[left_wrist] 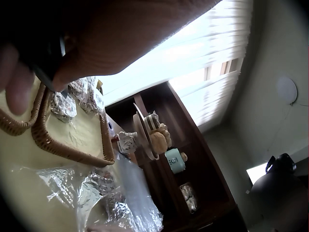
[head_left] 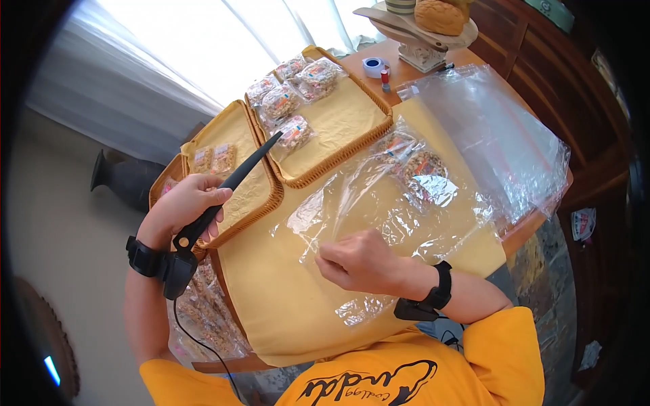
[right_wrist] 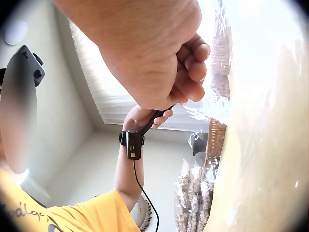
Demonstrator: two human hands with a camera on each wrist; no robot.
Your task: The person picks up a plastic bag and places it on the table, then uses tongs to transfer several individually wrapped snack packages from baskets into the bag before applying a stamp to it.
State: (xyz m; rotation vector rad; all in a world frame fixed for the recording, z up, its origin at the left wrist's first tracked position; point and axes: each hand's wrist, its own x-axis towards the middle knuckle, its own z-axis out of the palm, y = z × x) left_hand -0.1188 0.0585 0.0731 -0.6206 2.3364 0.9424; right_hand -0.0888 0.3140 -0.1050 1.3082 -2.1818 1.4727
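My left hand grips a long black tapered tool with a round brass-coloured spot near its lower end, resembling a hair straightener. Its tip reaches over a wrapped grain cake in the right-hand basket. On the yellow cloth lies a large clear plastic bag, crinkled, with wrapped grain cakes inside its far end. My right hand, fingers curled in, pinches the near edge of this bag. In the right wrist view, the curled fingers show close up, with the left hand behind them.
Wicker baskets hold wrapped grain cakes at the back left. Flat clear bags are stacked at right. Tape and a small red-capped item lie by a pedestal stand. More filled bags sit at the left edge.
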